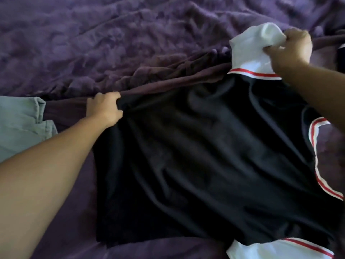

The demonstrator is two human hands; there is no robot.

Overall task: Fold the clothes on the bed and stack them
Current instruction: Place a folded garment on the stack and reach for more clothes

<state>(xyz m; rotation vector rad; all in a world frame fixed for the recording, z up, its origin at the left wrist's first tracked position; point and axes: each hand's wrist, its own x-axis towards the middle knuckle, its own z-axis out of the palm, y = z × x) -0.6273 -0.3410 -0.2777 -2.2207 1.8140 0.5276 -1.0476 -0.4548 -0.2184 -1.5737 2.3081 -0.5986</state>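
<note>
On the purple bed (112,34), a black shirt (196,146) with white sleeves and red-white trim is spread out, its far edge against a maroon garment (168,79). The hem corner is gripped by the left hand (106,107). The far white sleeve (248,45) is bunched in the right hand (291,45), with its fingers (280,39) curled on the cloth. The fabric should be drawn taut and the creases smoothed before the sleeve is folded inward.

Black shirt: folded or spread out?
Spread: black shirt lies open across the purple bedding, left hand gripping one corner, right hand gripping its white sleeve.
</note>
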